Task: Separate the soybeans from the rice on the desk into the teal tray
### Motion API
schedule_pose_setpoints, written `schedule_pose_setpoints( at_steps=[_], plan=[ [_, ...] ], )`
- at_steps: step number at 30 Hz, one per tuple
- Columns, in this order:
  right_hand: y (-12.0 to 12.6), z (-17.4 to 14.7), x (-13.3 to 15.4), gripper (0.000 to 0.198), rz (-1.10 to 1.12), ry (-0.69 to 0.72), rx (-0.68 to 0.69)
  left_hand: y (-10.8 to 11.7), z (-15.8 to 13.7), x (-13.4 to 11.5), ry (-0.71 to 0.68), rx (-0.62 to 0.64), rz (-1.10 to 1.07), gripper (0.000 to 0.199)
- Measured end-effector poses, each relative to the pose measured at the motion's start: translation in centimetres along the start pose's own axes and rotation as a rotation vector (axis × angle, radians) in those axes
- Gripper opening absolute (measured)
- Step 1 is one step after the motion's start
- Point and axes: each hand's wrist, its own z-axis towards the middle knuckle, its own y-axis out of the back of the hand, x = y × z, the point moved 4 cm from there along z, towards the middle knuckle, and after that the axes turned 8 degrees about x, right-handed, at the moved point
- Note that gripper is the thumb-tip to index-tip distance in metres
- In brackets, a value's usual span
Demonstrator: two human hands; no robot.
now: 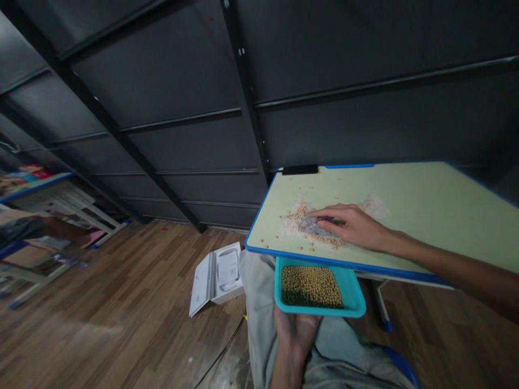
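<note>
Right hand: it (pixel 357 227) reached low over the table (pixel 430 210), fingers close together and stretched forward, thumb apart below them, at a crumpled clear plastic piece (pixel 313 226); whether they pinched it, I could not tell.
Left hand: it (pixel 295 330) supported the tray (pixel 353 297) from below, just under the table's near edge; its fingers were hidden, so their state could not be told.
Tray: teal, holding yellow beans (pixel 318 281) and, at its near left, dark green ones (pixel 294 297).
Tabletop: loose yellow beans (pixel 330 241) and white grains (pixel 290 227) lay around the plastic.
Far edge: a flat black object (pixel 300 170).
Floor: an open white box (pixel 227 270) stood left of the person's knee.
</note>
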Motion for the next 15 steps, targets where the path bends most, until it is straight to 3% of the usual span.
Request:
schedule_pose_setpoints(
  at_steps=[15],
  plan=[
    [-0.77,-0.21,0.67,0.033,-0.055,0.12,0.03,0.31,0.19,0.05,-0.006,0.009,-0.008,0.041]
  ],
)
